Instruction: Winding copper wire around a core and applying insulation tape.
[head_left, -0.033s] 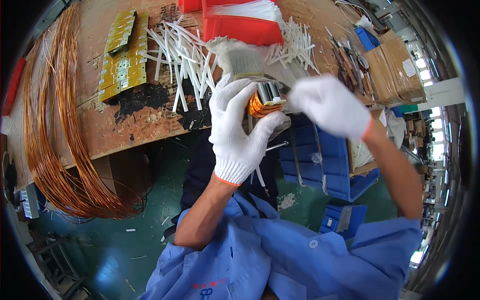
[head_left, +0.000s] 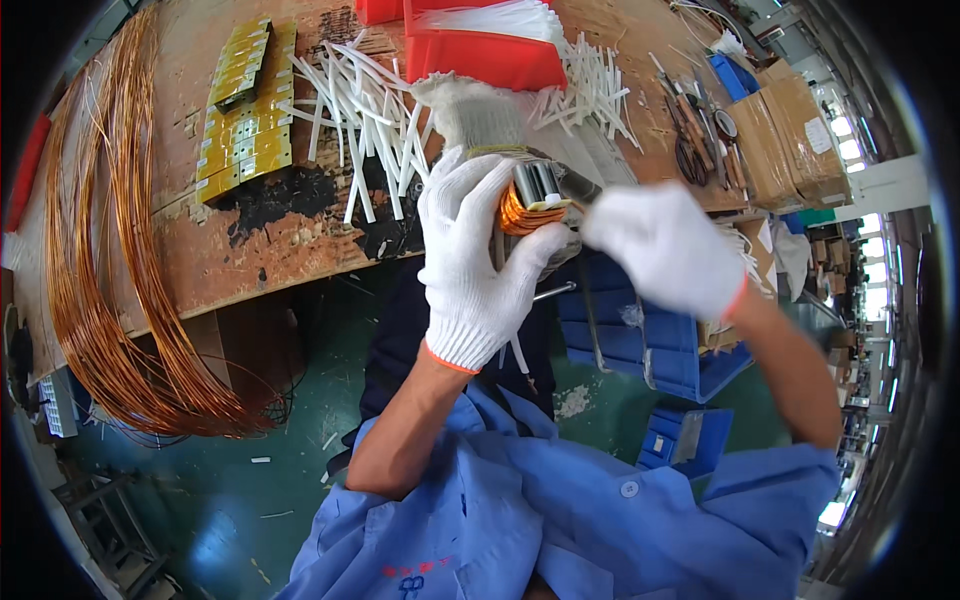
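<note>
Between the fingers and thumb of my white-gloved left hand is a copper wire coil, orange turns wound around a body with dark, shiny cylinders on top. My right hand, gloved too, is just right of the coil. It is smeared by motion, with its fingers curled in. A thin bit of something shows between its fingertips and the coil, too blurred to name. Behind the coil, a dark rod-like part reaches toward the right hand. A greyish cloth-wrapped block lies just beyond my left fingers.
White sleeving tubes lie in loose piles beside a red bin. Yellow taped blocks and long copper wire bundles are on the left. Hand tools and a cardboard box sit right; a blue crate stands below.
My right hand has shifted slightly down and to the right, baring more of the dark rod-like part behind the coil. My left hand and the coil stay in place.
</note>
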